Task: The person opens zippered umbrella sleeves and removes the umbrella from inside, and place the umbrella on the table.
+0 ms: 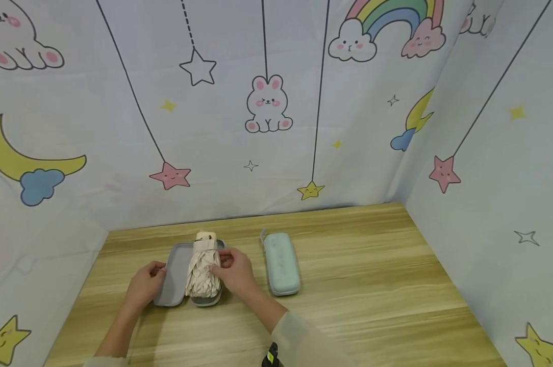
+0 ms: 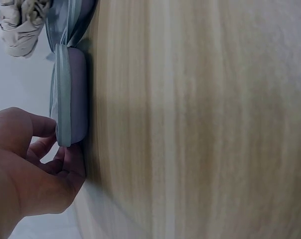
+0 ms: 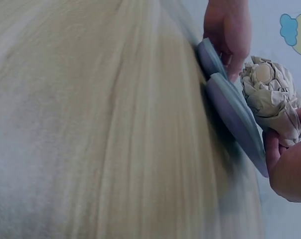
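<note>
A beige folded compact umbrella lies over the right half of an opened grey zip case on the table. My right hand grips the umbrella by its right side, thumb on top. In the right wrist view the umbrella appears held just above the case, its crumpled fabric end facing the camera. My left hand pinches the outer edge of the case's left half. The left wrist view shows the thumb and fingers at that rim. The inside of the right half is mostly hidden beneath the umbrella.
A mint-green zip case, closed, with a strap at its far end, lies to the right of my right hand. A patterned cloth rises behind the wood-grain table and along both sides. A small dark object shows at the bottom edge.
</note>
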`<action>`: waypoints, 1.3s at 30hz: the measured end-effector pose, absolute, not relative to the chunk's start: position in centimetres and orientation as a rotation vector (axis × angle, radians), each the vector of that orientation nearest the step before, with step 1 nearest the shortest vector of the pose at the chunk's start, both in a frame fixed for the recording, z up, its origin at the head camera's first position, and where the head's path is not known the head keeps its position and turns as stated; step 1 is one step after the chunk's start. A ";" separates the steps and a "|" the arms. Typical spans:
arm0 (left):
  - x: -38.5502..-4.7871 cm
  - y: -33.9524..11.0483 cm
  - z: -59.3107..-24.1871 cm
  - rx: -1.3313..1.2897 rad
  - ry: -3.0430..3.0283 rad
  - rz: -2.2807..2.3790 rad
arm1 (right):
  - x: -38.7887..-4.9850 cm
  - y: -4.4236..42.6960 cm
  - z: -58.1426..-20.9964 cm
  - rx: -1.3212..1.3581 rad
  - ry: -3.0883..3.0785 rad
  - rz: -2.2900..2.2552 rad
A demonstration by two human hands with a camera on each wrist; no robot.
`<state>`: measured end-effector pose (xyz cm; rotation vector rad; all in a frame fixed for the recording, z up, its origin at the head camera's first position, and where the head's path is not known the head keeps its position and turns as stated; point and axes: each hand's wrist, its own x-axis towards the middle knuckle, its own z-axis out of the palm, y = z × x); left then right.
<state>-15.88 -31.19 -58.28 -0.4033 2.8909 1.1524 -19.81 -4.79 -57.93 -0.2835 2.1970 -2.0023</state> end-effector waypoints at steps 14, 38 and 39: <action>-15.7 -31.2 -58.1 -0.398 2.882 1.158 | -19.7 -3.8 -55.3 -0.279 1.970 -2.119; -15.7 -31.1 -58.0 -0.455 2.811 1.192 | -20.2 -1.5 -53.7 -0.278 1.932 -2.195; -15.7 -31.1 -58.0 -0.455 2.810 1.195 | -20.2 -1.3 -53.8 -0.276 1.925 -2.199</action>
